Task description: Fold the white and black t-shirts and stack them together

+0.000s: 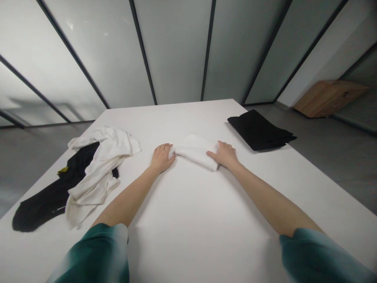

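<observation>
Teal sleeves [97, 255] give way to bare forearms [129, 196] reaching up the frame, the left hand [161, 158] and right hand [224, 154] lying open, fingers against opposite ends of a folded white cloth [196, 151] mid-frame on the white table [188, 236].

This looks like an office-style work room rather than a home: floor-to-ceiling frosted glass partitions [173, 51] in dark metal frames run along the far side, over a plain grey floor [332, 177]. A long white table [188, 247] holds clothes [103, 165], and a low wooden cabinet [330, 98] stands far right.
</observation>
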Action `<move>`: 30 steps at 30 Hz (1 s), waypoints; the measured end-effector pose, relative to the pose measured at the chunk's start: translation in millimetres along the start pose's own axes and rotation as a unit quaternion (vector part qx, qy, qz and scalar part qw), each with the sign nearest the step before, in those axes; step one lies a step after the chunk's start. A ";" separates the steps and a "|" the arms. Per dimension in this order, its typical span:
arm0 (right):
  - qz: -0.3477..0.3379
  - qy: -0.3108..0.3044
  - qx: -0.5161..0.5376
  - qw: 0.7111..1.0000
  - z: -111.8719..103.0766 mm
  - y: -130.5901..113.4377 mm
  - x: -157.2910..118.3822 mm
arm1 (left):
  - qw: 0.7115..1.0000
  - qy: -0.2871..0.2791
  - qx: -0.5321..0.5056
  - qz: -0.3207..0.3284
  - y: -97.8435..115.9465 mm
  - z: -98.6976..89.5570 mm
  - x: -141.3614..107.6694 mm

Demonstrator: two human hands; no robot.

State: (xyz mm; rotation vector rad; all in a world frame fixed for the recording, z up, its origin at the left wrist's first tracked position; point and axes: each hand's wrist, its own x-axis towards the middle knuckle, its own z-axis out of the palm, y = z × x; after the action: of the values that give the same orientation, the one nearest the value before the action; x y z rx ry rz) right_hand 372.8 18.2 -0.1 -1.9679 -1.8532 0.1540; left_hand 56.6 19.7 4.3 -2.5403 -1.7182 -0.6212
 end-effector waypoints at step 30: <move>0.030 0.150 0.333 0.930 -123.7 42.3 50.9 | 0.999 -0.045 -0.027 0.004 -3.9 5.4 6.1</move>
State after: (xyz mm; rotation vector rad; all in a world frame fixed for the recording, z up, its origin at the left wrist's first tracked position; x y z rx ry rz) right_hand 462.4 38.5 105.9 -1.4690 -1.3104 0.4151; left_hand 56.8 28.0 0.5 -2.6485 -1.7413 -0.5686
